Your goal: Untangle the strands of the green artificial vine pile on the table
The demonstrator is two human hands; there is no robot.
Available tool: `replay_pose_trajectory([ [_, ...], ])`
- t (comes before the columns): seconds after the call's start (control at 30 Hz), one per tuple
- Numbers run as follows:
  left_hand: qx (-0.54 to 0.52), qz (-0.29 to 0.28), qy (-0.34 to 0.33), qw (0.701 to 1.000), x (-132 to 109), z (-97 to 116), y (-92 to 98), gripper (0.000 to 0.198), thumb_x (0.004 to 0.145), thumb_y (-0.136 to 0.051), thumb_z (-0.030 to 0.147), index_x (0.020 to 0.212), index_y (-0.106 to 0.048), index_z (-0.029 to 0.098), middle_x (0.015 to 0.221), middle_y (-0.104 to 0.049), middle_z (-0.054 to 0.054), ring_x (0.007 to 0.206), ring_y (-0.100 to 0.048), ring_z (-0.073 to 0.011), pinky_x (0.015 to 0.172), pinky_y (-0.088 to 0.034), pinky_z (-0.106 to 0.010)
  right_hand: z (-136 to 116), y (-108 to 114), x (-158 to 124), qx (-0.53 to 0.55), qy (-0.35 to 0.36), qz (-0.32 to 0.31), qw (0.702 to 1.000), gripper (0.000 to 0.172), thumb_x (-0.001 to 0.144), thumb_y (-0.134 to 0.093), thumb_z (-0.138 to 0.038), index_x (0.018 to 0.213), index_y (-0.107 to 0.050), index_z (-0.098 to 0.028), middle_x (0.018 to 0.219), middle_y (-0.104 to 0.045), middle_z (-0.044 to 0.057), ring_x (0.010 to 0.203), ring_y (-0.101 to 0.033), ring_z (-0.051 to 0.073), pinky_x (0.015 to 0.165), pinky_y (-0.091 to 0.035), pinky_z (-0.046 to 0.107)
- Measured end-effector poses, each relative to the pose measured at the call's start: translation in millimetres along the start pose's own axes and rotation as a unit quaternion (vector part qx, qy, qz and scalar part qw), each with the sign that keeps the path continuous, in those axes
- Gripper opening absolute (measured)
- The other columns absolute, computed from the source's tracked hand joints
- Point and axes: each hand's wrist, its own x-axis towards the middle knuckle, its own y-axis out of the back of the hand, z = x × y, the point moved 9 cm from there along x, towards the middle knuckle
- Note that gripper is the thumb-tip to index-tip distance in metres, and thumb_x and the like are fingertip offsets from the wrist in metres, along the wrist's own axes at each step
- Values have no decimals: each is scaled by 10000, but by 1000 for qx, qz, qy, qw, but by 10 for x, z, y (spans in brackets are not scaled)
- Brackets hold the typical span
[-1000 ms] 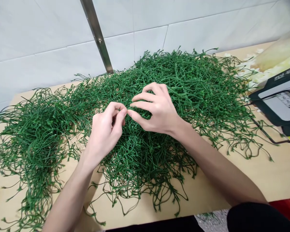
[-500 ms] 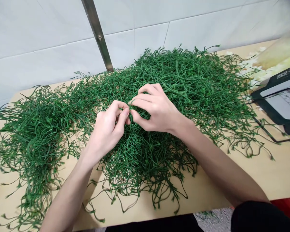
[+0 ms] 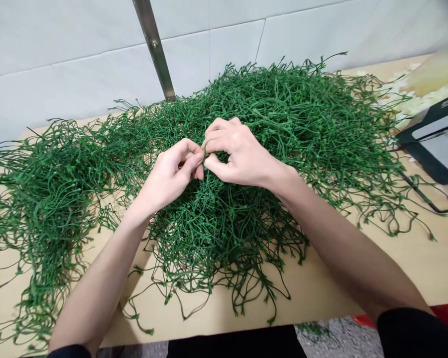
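Thin green artificial stems with small forked tips lie in a large tangled pile point(image 3: 283, 109) across the table. Over the middle of it, my left hand point(image 3: 175, 169) is closed, thumb and forefinger pinched together on a green stem point(image 3: 204, 149). My right hand point(image 3: 241, 151) meets it there, fingers curled and thumb tip against the same stem. The fingertips of both hands almost touch. Part of the stem is hidden behind the fingers. Below the hands a denser clump point(image 3: 224, 223) of stems spreads toward the table's front edge.
Another heap of stems point(image 3: 56, 199) covers the left side of the wooden table point(image 3: 321, 293). At right stand a dark box-like device point(image 3: 440, 144) with a cable and some white petals point(image 3: 406, 102). A metal post point(image 3: 155, 47) rises before the tiled wall point(image 3: 89, 30).
The right fingers have closed in around the stem, where they were more spread before. Both hands sit slightly higher in the view, which has shifted a little.
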Motion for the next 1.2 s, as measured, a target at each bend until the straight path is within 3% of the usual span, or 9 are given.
replay_pose_trajectory([
  [0.17,-46,1,5,999,2,-4,61,128,937,-507,259,844,-553,185,594,-587,16,524,-500,-100,532,-390,-235,93,76,-13,26,-5,-6,1000,243,765,-449,-76,647,-629,-190,704,-633,19,843,-587,203,908,-392,455],
  [0.37,-33,61,13,998,-11,48,257,139,924,-546,294,841,-560,183,590,-596,4,492,-491,-95,490,-389,-232,164,419,-3,87,-46,66,993,245,793,-494,-133,854,-727,-182,878,-712,39,896,-611,206,877,-451,420],
  [0.6,-2,71,-9,997,-43,170,274,145,927,-531,313,867,-563,185,624,-615,-5,538,-534,-106,500,-405,-236,19,256,34,140,-54,-10,989,162,772,-640,-266,857,-746,-177,870,-742,20,801,-637,160,794,-457,347],
  [0.8,38,62,-43,996,-85,288,286,104,872,-599,271,902,-620,174,731,-646,-19,633,-558,-111,539,-419,-235,-10,259,31,147,-11,30,989,88,756,-640,-242,782,-681,-169,784,-706,22,744,-603,147,732,-456,330],
  [0.93,63,92,-61,992,-116,346,356,45,831,-648,246,838,-635,204,813,-663,-24,701,-585,-133,582,-454,-265,-84,337,26,163,28,59,984,49,749,-622,-229,732,-614,-184,753,-669,15,715,-584,145,716,-471,332],
  [1.03,109,112,-79,985,-150,411,379,38,824,-658,261,832,-640,228,770,-648,-10,677,-579,-143,572,-453,-283,-139,395,30,121,22,60,991,91,740,-629,-213,679,-561,-209,722,-638,11,711,-559,156,736,-477,342],
  [1.2,189,137,-119,965,-211,551,361,29,828,-654,251,834,-632,234,767,-645,3,775,-603,-154,656,-491,-278,-206,383,45,-12,14,19,1000,175,765,-630,-252,638,-515,-218,796,-629,53,865,-534,220,824,-443,403],
])
